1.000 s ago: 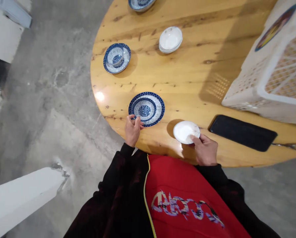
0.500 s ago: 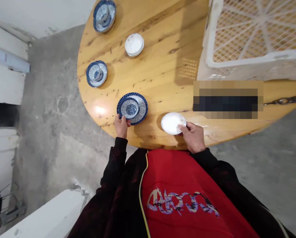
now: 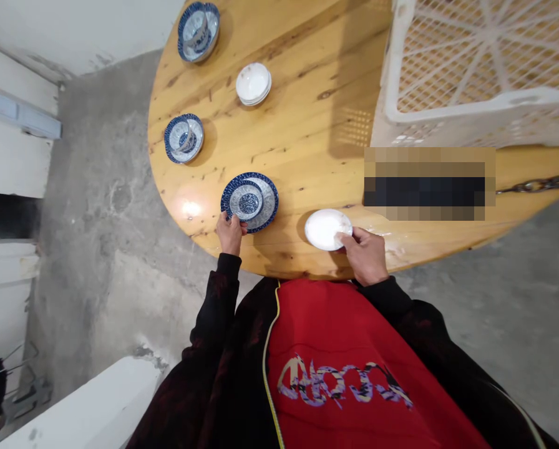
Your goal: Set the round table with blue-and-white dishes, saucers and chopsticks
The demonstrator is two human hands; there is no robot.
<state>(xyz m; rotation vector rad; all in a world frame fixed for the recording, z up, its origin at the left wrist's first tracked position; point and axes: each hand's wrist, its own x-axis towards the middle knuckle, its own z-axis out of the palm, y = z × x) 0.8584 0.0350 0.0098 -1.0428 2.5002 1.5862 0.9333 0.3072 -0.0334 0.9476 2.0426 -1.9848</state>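
Note:
A round wooden table [image 3: 298, 143] is in front of me. My left hand [image 3: 229, 233] pinches the near rim of a blue patterned bowl [image 3: 244, 200] that sits on a blue patterned plate [image 3: 266, 202]. My right hand [image 3: 365, 254] grips the edge of a small white dish [image 3: 325, 229] near the table's front edge, fingers closed on its rim.
Farther along the left edge stand two more blue bowl-and-plate sets [image 3: 183, 138] [image 3: 198, 30]. A stack of white dishes [image 3: 253, 83] sits mid-table. A white plastic crate [image 3: 476, 68] fills the right back. A blurred dark flat object [image 3: 427, 191] lies in front of it. The floor is concrete.
The view swung from the table's edge to a wider look at the table. The blue bowl has shifted toward the left side of its plate under my left hand. My right hand keeps holding the white dish.

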